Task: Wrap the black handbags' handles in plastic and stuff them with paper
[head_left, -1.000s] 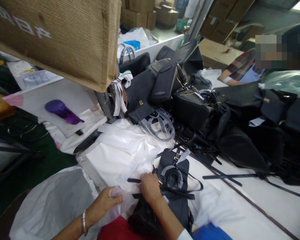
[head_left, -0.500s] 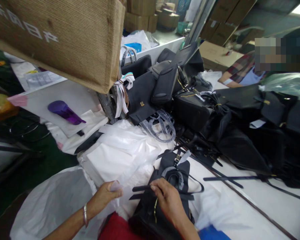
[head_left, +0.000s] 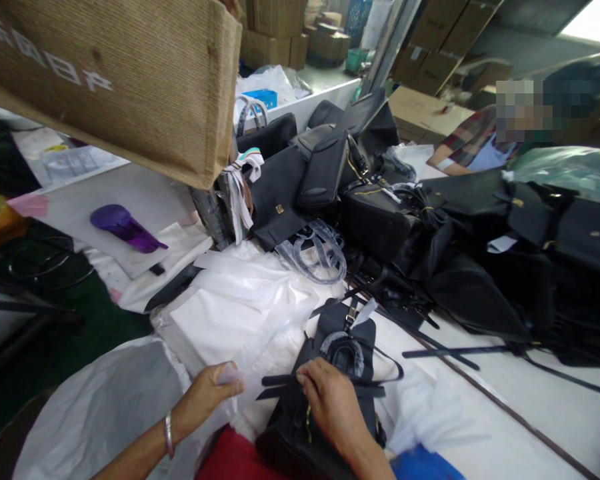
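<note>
A black bag (head_left: 293, 433) lies in front of me, with a gold zipper, a buckle at its far end and a clear-wrapped handle (head_left: 357, 357) curled on top. My right hand (head_left: 330, 403) is over it, fingers pinched on a flat black strap (head_left: 279, 381) that crosses the bag. To the left, my left hand (head_left: 207, 400) is closed, with a thin translucent white sheet (head_left: 229, 375) between thumb and fingers. Beside the bag spreads a heap of white wrapping sheets (head_left: 230, 310).
Several black bags (head_left: 375, 217) are piled across the back and right of the white table (head_left: 545, 393). A brown woven bag (head_left: 180, 87) hangs at upper left. A purple object (head_left: 127, 228) lies on a board. Beyond the pile sits another person (head_left: 473, 137).
The whole view has shifted slightly left. Both hands keep nearly the same position and grip, and the bag stays where it lies.
</note>
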`<move>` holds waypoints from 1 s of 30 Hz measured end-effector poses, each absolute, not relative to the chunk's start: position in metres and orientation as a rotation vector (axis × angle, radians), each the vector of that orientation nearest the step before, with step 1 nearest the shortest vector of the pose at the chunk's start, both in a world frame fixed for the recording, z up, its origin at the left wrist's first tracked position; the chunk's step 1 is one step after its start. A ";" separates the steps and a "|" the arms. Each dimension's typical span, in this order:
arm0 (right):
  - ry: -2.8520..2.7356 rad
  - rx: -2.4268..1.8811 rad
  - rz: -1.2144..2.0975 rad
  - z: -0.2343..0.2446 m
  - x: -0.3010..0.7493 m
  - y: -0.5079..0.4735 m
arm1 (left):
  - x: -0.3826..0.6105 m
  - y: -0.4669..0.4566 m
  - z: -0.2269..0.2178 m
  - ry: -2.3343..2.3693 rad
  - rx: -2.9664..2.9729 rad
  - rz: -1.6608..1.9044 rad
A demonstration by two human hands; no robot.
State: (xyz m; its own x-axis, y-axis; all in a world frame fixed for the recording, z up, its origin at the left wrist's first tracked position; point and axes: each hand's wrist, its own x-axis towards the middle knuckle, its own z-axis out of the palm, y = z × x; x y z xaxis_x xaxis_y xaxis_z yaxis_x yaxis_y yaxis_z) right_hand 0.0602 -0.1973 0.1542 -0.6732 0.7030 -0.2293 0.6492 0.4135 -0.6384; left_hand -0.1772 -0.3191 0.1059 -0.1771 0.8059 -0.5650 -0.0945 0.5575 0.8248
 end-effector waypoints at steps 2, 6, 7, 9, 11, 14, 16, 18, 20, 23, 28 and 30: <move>-2.610 -1.235 1.097 0.156 0.060 -0.198 | -0.176 -0.318 0.108 1.556 0.649 0.889; -2.677 -1.222 1.078 0.159 0.056 -0.199 | -0.170 -0.314 0.112 1.565 0.704 0.878; -2.692 -1.208 1.082 0.159 0.054 -0.199 | -0.167 -0.313 0.113 1.563 0.711 0.876; -2.713 -1.183 1.086 0.159 0.051 -0.201 | -0.162 -0.312 0.112 1.570 0.715 0.866; -2.719 -1.194 1.071 0.158 0.049 -0.204 | -0.157 -0.312 0.110 1.589 0.705 0.859; -2.711 -1.267 1.014 0.158 0.051 -0.206 | -0.153 -0.314 0.108 1.612 0.657 0.875; -2.707 -1.294 1.005 0.158 0.053 -0.207 | -0.152 -0.315 0.108 1.616 0.643 0.887; -2.694 -1.303 1.025 0.158 0.055 -0.208 | -0.152 -0.314 0.111 1.622 0.662 0.881; -2.666 -1.303 1.066 0.158 0.056 -0.209 | -0.151 -0.311 0.114 1.635 0.694 0.869; -2.618 -1.272 1.169 0.157 0.057 -0.210 | -0.148 -0.308 0.120 1.645 0.718 0.862; -2.573 -1.196 1.308 0.160 0.057 -0.209 | -0.142 -0.308 0.120 1.555 0.718 0.852; -2.550 -1.156 1.365 0.160 0.056 -0.209 | -0.138 -0.310 0.116 1.528 0.725 0.837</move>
